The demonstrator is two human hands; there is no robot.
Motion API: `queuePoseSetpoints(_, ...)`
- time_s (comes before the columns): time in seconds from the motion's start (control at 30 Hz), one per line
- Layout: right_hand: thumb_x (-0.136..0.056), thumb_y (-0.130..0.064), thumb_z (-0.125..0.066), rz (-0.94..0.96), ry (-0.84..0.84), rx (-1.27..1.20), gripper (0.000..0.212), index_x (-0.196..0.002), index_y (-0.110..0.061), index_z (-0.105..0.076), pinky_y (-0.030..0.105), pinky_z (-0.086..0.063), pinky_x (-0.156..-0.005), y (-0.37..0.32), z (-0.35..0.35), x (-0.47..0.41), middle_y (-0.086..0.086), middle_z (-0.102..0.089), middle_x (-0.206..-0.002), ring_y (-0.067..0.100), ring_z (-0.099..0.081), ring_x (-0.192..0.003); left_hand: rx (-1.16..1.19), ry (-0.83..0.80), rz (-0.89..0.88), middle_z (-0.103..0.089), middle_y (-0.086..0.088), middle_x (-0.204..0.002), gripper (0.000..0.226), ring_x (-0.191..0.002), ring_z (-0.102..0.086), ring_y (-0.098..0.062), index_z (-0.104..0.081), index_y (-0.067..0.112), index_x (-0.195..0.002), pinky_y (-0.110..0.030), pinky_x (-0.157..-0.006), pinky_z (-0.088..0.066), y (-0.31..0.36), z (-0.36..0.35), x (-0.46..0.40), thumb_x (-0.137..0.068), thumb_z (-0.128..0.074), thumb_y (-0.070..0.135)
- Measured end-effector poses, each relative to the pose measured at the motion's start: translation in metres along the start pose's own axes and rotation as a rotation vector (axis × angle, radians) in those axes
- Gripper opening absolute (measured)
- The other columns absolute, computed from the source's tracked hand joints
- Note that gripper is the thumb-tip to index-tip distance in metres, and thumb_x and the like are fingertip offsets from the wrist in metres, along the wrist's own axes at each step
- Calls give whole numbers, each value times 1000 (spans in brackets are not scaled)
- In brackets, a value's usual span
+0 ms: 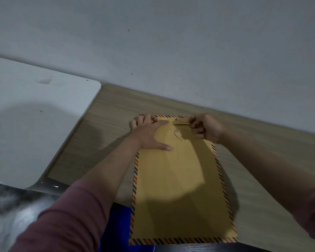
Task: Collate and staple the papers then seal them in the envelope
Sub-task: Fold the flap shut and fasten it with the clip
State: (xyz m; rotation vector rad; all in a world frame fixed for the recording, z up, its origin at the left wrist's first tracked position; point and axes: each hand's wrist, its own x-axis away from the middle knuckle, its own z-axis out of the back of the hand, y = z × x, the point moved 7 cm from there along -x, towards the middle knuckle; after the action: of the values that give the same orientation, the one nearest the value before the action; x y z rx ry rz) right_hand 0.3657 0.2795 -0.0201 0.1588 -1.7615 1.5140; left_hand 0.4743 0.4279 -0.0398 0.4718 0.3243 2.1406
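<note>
Envelope (pixel 180 179) flat on desk (pixel 113 110); left hand (pixel 149 131) spread, pressing its top; right hand (pixel 204 127) curled, pinching the flap (pixel 180 121).

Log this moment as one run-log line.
stage: sealing | envelope: flat on wooden table | left hand: presses top left corner | right hand: pinches flap | papers: not visible

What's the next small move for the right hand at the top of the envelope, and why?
Probably fold the flap tab down toward the round clasp below it. The right hand pinches the tab at the envelope's top edge, and the tab looks raised, apart from the clasp. The left hand already presses the envelope flat on the wooden table, steadying it.
</note>
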Motion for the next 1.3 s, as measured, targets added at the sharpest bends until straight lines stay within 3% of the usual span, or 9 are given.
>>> queuePoseSetpoints(0.1,-87,-4,-24,-59,8,-85,24,-81,-18,-42,9,-15,-32,16,7,10,-2,-30,-56,5,-20,-33,0,-4,6,-22,7,-132,98,-127,-18,-21,-24,55,-137,-38,-103,-10,0,1,1,-51,-65,82)
queuePoseSetpoints(0.23,-94,-7,-27,46,125,96,25,-101,-18,-48,13,-17,-33,19,10,17,-2,-30,-59,7,-23,-38,-1,-7,20,-22,7,-132,98,-126,-18,-21,-25,55,-136,-38,-103,-10,1,0,1,-51,-65,82)
queuePoseSetpoints(0.43,-89,-10,-46,542,386,986,22,-103,-10,-63,21,-32,-47,12,-4,40,6,-62,-64,17,-53,-55,-14,-12,23,-23,7,-133,99,-126,-19,-21,-24,56,-137,-39,-103,-11,1,0,2,-51,-64,83)
queuePoseSetpoints(0.53,-91,-15,-44,532,419,1097,26,-109,-8,-61,34,-48,-65,28,-12,34,17,-69,-88,34,-62,-81,-44,-37,24,-21,6,-135,101,-127,-18,-23,-19,57,-139,-39,-103,-12,1,0,1,-51,-62,85)
queuePoseSetpoints(0.6,-90,-14,-41,510,406,1177,27,-109,-7,-58,41,-52,-68,36,-19,30,18,-67,-94,38,-61,-85,-56,-55,26,-21,6,-136,102,-128,-17,-23,-17,57,-140,-40,-104,-13,2,-1,1,-52,-61,85)
queuePoseSetpoints(0.8,-89,-8,-40,521,392,1404,22,-107,-4,-53,33,-37,-59,43,-34,31,15,-63,-95,35,-61,-87,-96,-94,27,-19,3,-137,102,-127,-18,-24,-13,57,-141,-40,-105,-15,4,-1,-1,-54,-61,84)
queuePoseSetpoints(1.0,-92,-25,-49,592,311,1343,22,-99,-6,-58,31,-35,-59,34,-56,34,15,-65,-93,35,-60,-87,-83,-88,13,-20,2,-133,100,-124,-20,-23,-14,58,-141,-37,-103,-16,5,-2,-3,-57,-65,79)
queuePoseSetpoints(1.13,-91,-16,-45,595,301,1207,19,-96,-5,-60,34,-39,-58,34,-66,32,19,-66,-90,37,-61,-84,-97,-80,1,-21,2,-131,99,-124,-20,-23,-15,57,-141,-37,-103,-16,5,-2,-4,-58,-64,79)
queuePoseSetpoints(1.3,-91,-24,-46,556,300,1065,28,-100,-3,-63,39,-45,-64,34,-56,34,21,-68,-91,39,-61,-82,-133,-76,-6,-22,1,-133,100,-125,-21,-24,-14,56,-141,-42,-105,-17,4,-1,-5,-56,-60,83)
